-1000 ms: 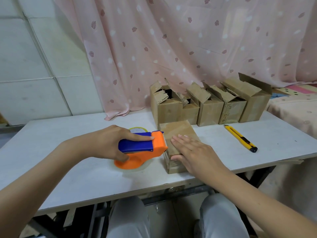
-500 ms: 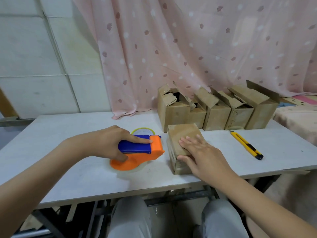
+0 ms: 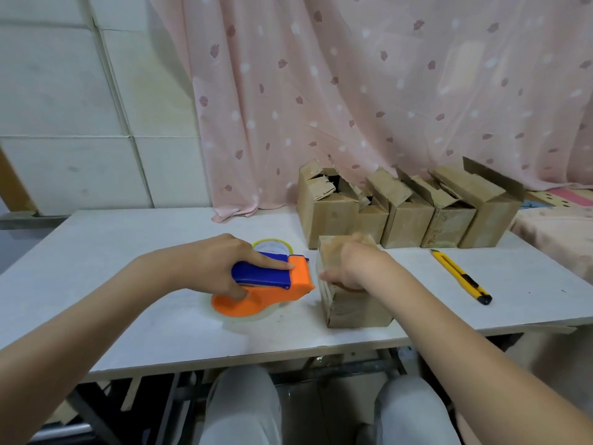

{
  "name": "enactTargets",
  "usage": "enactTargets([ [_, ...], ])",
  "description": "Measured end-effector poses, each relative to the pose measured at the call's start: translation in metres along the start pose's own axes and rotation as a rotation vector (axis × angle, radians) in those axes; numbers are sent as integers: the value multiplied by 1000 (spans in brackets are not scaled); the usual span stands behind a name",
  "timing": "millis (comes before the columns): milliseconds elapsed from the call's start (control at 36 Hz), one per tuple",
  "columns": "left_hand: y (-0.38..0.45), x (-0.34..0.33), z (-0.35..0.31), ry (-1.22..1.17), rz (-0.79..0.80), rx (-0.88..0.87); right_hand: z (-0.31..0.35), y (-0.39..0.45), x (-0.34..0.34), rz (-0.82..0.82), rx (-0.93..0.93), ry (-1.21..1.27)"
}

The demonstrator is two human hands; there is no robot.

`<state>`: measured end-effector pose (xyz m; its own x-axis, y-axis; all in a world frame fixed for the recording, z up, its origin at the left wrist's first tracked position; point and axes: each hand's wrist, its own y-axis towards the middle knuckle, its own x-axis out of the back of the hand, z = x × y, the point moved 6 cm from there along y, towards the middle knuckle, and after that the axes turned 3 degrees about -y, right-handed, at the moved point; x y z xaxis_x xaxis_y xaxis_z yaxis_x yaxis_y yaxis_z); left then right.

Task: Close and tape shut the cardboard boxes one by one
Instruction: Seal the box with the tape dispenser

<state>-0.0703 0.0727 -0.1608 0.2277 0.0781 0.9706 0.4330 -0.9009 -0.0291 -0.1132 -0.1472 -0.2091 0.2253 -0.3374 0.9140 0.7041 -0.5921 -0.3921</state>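
The closed box [image 3: 349, 293] stood on the white surface [image 3: 128, 252] near its front edge, just in front of the row of open boxes [image 3: 407, 213] that lined the back by the pink curtain [image 3: 353, 91]. The right hand [image 3: 356, 266] lay on top of the closed box, thumb down over the left edge; the hand was blurred, so whether its fingers were spread flat or curled I could not tell. The left hand [image 3: 218, 264] gripped the tape dispenser [image 3: 266, 284], fingers wrapped round the blue handle with the forefinger stretched along its top. The dispenser's orange nose sat just beside the box's left face, not clearly touching it. A yellow utility knife [image 3: 462, 277] lay well apart to the right.

The box looked like thin, worn cardboard, probably light and easy to shove across the smooth surface, so it would likely need a steady press from above while tape was drawn over it. Its walls seemed soft enough to dent under a hard squeeze; the firmer places to hold would be the top seam and the corners. The boxes behind had torn, ragged flaps, which might spring back up and would need folding down flat before any tape could bite.
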Motion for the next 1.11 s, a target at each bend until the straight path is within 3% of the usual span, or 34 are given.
enactTargets([
  [167, 3, 1, -3, 11, -1, 3, 13, -24, 23, -11, 181, -346],
  [278, 8, 2, -7, 52, 9, 6, 12, -47, 34, 68, 257, -364],
  [444, 5, 5, -3, -4, -5, 16, -11, -46, 49, 68, 225, -25],
  [639, 0, 18, -13, -71, -50, -34, -37, -39, 39, 195, 242, 420],
  [1111, -5, 2, 3, 3, -24, -53, -75, -16, 13, 348, 291, 818],
])
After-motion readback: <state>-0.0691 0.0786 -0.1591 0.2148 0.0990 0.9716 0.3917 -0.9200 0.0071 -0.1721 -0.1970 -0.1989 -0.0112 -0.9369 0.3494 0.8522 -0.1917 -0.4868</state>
